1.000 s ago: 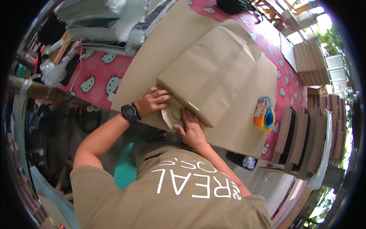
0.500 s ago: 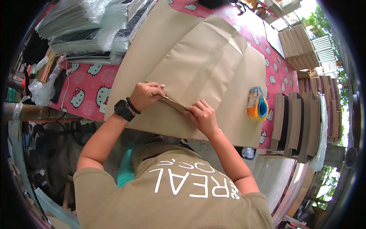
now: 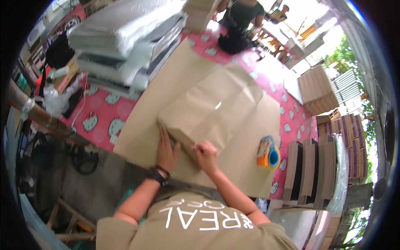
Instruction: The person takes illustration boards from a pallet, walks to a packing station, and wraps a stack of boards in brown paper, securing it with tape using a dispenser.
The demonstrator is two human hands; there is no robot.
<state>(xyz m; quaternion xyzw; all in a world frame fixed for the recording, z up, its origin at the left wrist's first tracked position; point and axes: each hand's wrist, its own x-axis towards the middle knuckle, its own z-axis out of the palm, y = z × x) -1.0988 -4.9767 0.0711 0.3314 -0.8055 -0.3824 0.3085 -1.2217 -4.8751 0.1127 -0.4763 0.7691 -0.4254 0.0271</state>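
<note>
A flat package wrapped in brown paper (image 3: 196, 98) lies slantwise on a larger brown sheet (image 3: 141, 121), a strip of shiny tape running along its top. At the package's near end, my left hand (image 3: 168, 151) rests with fingers stretched out beside the folded edge. My right hand (image 3: 205, 155) is closed in a curled grip against the same end, further right; whatever its fingers hold is hidden. To the right of the package stands a tape dispenser (image 3: 268, 153), orange and blue.
A pink patterned cloth (image 3: 100, 112) covers the table. Plastic-wrapped flat stacks (image 3: 125, 41) rise at the left back. Brown and black boards (image 3: 310, 166) stand at the right, with cardboard stacks (image 3: 317, 89) beyond. Other people (image 3: 243, 16) are at the far side.
My left hand has let go of the paper fold and now lies flat beside the package end. My right hand's fingers have curled closed. The view has tilted up, showing people beyond the table.
</note>
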